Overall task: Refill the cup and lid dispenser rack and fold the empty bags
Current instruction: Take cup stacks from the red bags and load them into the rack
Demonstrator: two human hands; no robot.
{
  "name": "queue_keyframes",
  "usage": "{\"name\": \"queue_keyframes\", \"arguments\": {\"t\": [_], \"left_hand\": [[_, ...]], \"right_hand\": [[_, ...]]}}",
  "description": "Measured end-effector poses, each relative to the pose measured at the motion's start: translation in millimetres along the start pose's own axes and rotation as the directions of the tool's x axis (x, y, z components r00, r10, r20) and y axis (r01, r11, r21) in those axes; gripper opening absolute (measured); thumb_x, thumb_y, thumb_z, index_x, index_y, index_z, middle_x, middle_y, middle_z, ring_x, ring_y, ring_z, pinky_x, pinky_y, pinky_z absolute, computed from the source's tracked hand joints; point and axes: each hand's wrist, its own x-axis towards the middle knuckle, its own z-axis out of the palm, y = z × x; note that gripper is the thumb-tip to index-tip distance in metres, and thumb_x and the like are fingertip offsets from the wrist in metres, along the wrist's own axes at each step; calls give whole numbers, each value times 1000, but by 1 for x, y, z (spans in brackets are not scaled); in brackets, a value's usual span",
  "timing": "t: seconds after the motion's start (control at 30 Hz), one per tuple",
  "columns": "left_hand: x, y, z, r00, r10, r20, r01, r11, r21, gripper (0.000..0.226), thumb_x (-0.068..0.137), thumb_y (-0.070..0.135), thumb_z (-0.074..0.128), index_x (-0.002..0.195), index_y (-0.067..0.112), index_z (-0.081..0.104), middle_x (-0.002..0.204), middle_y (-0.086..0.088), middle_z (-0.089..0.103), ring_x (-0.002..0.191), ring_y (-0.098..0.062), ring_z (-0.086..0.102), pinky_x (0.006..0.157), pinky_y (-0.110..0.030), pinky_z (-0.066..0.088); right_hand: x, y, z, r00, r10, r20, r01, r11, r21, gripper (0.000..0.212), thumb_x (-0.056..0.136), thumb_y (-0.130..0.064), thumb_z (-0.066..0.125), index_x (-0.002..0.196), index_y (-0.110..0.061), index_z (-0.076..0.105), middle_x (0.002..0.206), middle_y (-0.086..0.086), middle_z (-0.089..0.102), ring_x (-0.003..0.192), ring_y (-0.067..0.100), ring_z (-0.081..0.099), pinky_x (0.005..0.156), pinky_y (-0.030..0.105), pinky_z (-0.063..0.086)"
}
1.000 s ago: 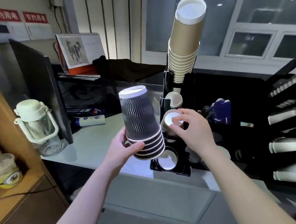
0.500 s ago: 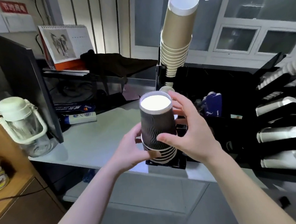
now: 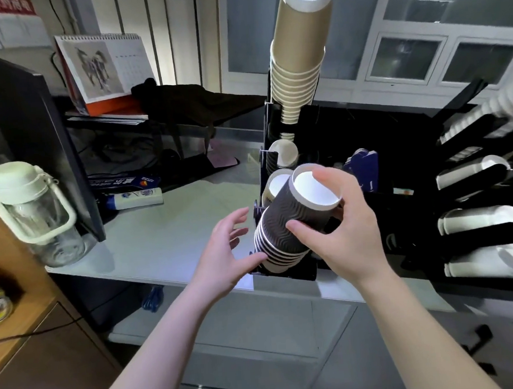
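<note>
From the head camera I see my right hand [image 3: 347, 230] wrapped around a stack of dark wavy cups [image 3: 285, 231]. My thumb is on the near side of the top cup and my fingers curl over its white rim, so this hand is clamped on the stack. The stack leans toward me, and its bottom end sits in the lowest hole at the front of the black rack [image 3: 285, 271].

My left hand [image 3: 226, 254] is just left of the rack. Its fingers are spread apart and loose. The thumb tip touches the lower rings of the dark cups, but the hand holds nothing.

Behind the dark stack, higher in the rack, there is a short stack of cups [image 3: 274, 185] with a white inside, and one more above it. At the top of the rack a tall stack of tan cups [image 3: 298, 54] sticks far up and leans to the right.

To the right of the rack, white cup stacks [image 3: 478, 221] lie on their sides in another black holder [image 3: 477, 248].

The rack stands on a pale table [image 3: 166, 231]. Far left of the rack, on the table edge, is a clear bottle with a white lid [image 3: 29, 216]. Behind it stands a dark screen [image 3: 28, 125]. Further back and left of the rack I see a desk calendar [image 3: 103, 68] and a black cloth [image 3: 188, 105].
</note>
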Motion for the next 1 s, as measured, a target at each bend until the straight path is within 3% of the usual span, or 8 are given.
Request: {"name": "queue_keyframes", "arguments": {"t": [0.1, 0.2, 0.4, 0.6, 0.73, 0.83, 1.0], "left_hand": [[-4, -8, -2, 998, -60, -21, 61, 998, 29, 71, 74, 14, 80, 126, 44, 42, 121, 18, 55, 110, 9, 52, 92, -12, 40], [-5, -10, -2, 995, -98, 13, 97, 993, 71, 69, 74, 18, 80, 128, 40, 43, 119, 19, 57, 110, 12, 50, 92, -14, 40], [-13, -13, -1, 977, -170, 131, 156, 981, 114, 76, 80, 19, 74, 142, 37, 36, 136, 16, 48, 126, 1, 43, 99, -18, 33], [-18, -9, -1, 973, -183, 140, 170, 980, 103, 73, 85, 11, 67, 145, 34, 33, 142, 13, 44, 126, -1, 43, 99, -16, 33], [-19, -10, -4, 974, -184, 132, 172, 980, 99, 71, 85, 10, 67, 143, 35, 33, 140, 12, 45, 122, 1, 45, 97, -15, 34], [-19, -12, -6, 975, -181, 132, 167, 980, 108, 71, 85, 13, 68, 142, 37, 33, 139, 14, 45, 120, 2, 45, 94, -13, 33], [-22, -15, -5, 975, -177, 133, 160, 979, 128, 68, 85, 18, 68, 141, 40, 35, 138, 19, 45, 124, 4, 43, 95, -14, 33]], "right_hand": [[-7, 5, 0, 1000, 7, -22, -8, 1000, -18, 69, 65, -24, 83, 123, -32, 47, 126, -23, 51, 121, 4, 49, 99, 25, 43], [-15, 14, 7, 1000, -17, 17, 19, 996, -92, 73, 63, -17, 88, 124, -22, 49, 126, -15, 52, 120, 2, 48, 99, 18, 39], [-34, 28, 25, 992, -88, 85, 101, 983, -156, 67, 64, -10, 86, 123, -5, 54, 126, 9, 56, 121, 18, 49, 101, 21, 39], [-31, 36, 23, 980, -194, 38, 197, 956, -216, 67, 67, -17, 83, 123, -17, 45, 127, 15, 56, 122, 23, 50, 103, 26, 39], [-42, 53, 29, 981, -81, 177, 132, 945, -300, 67, 67, -12, 86, 118, -20, 43, 126, 15, 56, 121, 23, 48, 92, 36, 48], [-53, 65, 30, 961, 19, 277, 104, 900, -424, 53, 71, -17, 83, 116, -8, 58, 129, 13, 56, 120, 26, 51, 85, 45, 53], [-53, 70, 30, 971, 12, 238, 114, 852, -511, 47, 66, -19, 86, 108, -6, 68, 120, 11, 62, 105, 34, 60, 79, 50, 53]]}}
